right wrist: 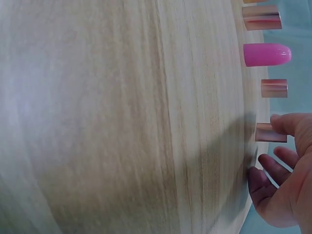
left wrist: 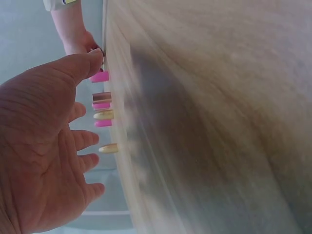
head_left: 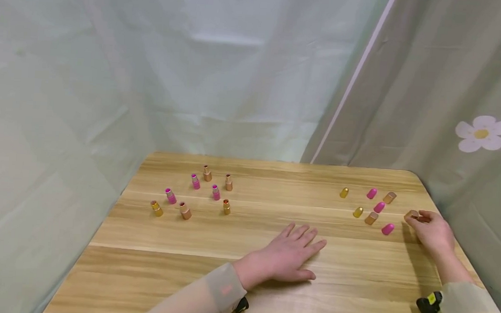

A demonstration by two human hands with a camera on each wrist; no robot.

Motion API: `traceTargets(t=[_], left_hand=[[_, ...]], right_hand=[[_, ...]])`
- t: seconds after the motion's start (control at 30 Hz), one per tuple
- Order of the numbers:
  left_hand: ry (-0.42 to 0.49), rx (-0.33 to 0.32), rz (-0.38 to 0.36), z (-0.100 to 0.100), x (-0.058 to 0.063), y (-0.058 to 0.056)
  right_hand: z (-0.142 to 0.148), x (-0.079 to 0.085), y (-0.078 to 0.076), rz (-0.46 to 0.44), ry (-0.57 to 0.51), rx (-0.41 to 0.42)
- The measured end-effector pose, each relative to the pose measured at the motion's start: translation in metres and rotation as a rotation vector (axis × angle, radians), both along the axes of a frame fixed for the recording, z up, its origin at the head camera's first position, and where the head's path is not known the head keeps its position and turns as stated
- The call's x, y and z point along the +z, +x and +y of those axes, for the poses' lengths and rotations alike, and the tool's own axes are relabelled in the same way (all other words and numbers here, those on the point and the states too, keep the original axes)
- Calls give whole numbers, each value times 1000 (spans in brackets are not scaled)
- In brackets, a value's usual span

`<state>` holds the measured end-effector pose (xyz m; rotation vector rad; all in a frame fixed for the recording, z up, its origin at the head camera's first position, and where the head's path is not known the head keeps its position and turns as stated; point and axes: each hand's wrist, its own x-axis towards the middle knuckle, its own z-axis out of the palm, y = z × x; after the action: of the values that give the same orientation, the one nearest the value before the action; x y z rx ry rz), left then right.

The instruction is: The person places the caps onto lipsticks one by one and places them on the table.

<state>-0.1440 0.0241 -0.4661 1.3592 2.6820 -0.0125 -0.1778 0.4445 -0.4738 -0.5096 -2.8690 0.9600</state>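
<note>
My right hand (head_left: 434,233) is at the table's right side and pinches a rose-gold lipstick cap (head_left: 411,214). The right wrist view shows that cap (right wrist: 270,132) standing upright, one digit against its upper part and the other fingers (right wrist: 274,168) bent below. My left hand (head_left: 289,255) is spread flat over the middle of the table, palm down, holding nothing. A shadow lies beneath it in the left wrist view. Beside my right hand stand pink caps (head_left: 387,229), gold caps (head_left: 358,212) and other rose-gold caps (head_left: 371,218).
At the left back stand several uncapped lipstick tubes: pink ones (head_left: 171,196), rose-gold ones (head_left: 185,211) and gold ones (head_left: 157,208). A pale curtain (head_left: 238,79) hangs behind the wooden table (head_left: 274,186) and along both sides, close to my right arm.
</note>
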Motion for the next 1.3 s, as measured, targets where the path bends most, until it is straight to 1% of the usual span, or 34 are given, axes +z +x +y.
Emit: traceTargets(t=[0.3,0.4,0.53,0.73,0.83,0.97,1.13,1.23,1.3], left_hand=[[-21,-3,3,0,2,3],[-21,-2,21,2,2,3],[-23,-1,25,3,2,2],[-15,0,7,0,3,3],[-3,3,8,-4,3,1],[31,13,7,-13,4,-1],[89,31,-16,-27,6,-4],[123,42,-17,-36,7,-5],[147,56,-16,-41,7,-6]], right_hand=[[-2,1,-1,-9,36,-18],[0,0,-1,4,49,-31],[1,0,0,29,26,-65],[-1,5,4,87,-55,-123],[-5,10,5,124,-107,-128],[-16,19,5,186,-200,-109],[-39,33,3,254,-358,-90],[-56,41,2,255,-424,-62],[-69,45,3,254,-448,-30]])
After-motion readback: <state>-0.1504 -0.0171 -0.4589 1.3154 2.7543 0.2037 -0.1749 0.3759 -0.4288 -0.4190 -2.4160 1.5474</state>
